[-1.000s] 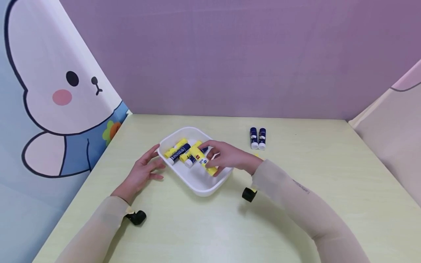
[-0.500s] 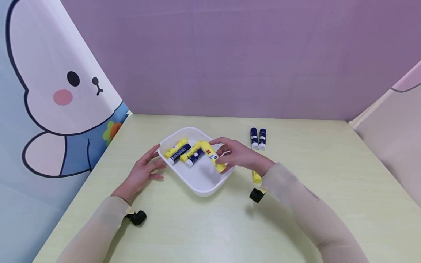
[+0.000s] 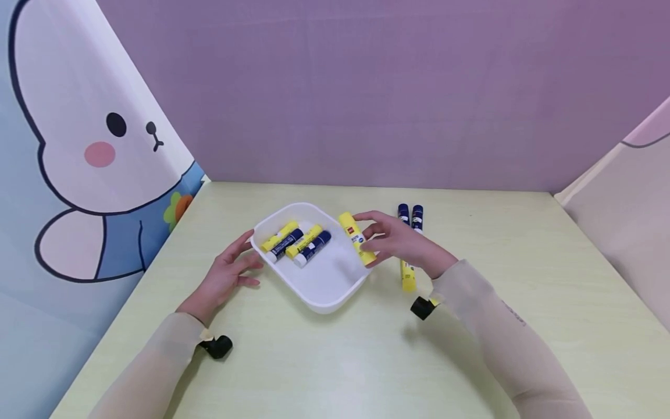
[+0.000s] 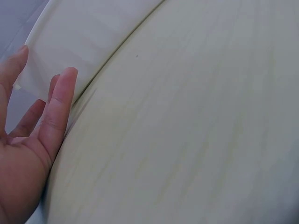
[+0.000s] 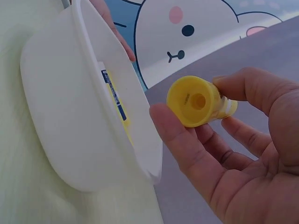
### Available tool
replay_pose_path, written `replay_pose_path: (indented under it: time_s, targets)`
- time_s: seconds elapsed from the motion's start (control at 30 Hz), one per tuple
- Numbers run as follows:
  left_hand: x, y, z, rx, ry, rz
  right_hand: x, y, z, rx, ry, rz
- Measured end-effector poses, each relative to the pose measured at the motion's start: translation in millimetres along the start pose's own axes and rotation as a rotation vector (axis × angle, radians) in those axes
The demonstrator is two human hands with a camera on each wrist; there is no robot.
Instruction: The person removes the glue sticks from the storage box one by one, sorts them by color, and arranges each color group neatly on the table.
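My right hand (image 3: 402, 240) pinches a yellow glue stick (image 3: 357, 238) over the right rim of a white plastic bin (image 3: 323, 284). In the right wrist view the glue stick's hollow round end (image 5: 189, 102) faces the camera, between thumb and fingers. My left hand (image 3: 222, 282) touches the bin's left corner with its fingertips, its fingers loosely extended; the left wrist view shows them against the bin's outer wall (image 4: 88, 42). Inside the bin, several glue sticks lie side by side, yellow (image 3: 305, 241) and navy (image 3: 313, 249) alternating.
Behind my right hand, two navy glue sticks (image 3: 417, 217) lie on the pale table (image 3: 324, 366), partly covered. Nearer, a yellow glue stick (image 3: 408, 279) shows partly below the hand. A purple backdrop (image 3: 366, 116) rises at the table's far edge.
My right hand has moved right and slightly away with the yellow glue stick, from above the other glue sticks to the bin's right rim. My left hand stays at the corner.
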State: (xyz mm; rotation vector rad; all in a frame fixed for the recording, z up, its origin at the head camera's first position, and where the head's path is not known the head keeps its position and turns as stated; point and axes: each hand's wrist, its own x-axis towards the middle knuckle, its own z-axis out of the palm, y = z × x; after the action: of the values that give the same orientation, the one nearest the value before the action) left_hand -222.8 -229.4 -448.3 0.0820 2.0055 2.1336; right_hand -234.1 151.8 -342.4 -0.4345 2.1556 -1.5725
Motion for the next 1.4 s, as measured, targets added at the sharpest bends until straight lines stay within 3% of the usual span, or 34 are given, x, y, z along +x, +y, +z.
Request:
replay_pose_path:
  time_s: [0.77, 1.4]
  targets:
    - [-3.2, 4.7, 1.6, 0.033, 0.016, -0.001, -24.0, 20.3, -37.1, 0.098, 0.099, -0.044]
    - [-5.1, 6.5, 3.3, 0.046, 0.017, 0.005, -45.6, 43.5, -58.3, 0.093, 0.165, 0.029]
